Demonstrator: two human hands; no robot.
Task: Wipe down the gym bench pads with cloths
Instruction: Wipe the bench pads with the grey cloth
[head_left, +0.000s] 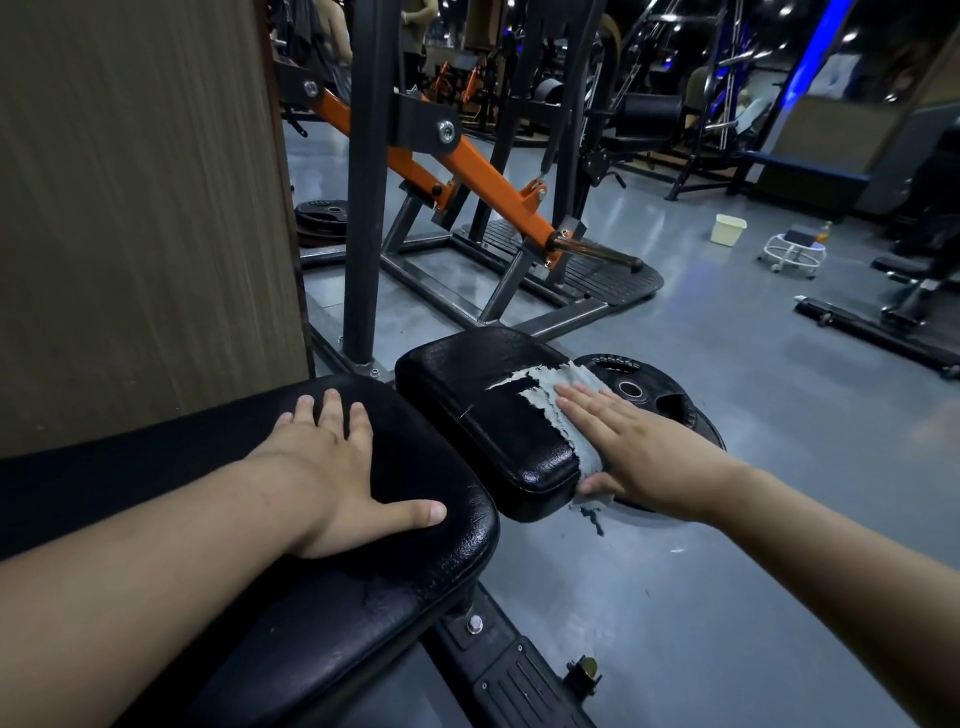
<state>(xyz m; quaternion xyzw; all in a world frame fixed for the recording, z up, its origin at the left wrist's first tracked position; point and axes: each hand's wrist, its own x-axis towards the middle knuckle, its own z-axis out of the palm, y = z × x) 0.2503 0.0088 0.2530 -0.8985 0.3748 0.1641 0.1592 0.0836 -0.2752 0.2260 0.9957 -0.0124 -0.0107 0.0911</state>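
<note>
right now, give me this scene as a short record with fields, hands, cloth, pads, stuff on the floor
left hand: left hand flat on the larger pad, palm down, nothing under it
right hand: right hand pressing a pale cloth against the right side of the smaller pad
pad condition: smaller pad's black cover is torn near the cloth
floor: weight plate behind the right hand; cream bin and white stool farther off
</note>
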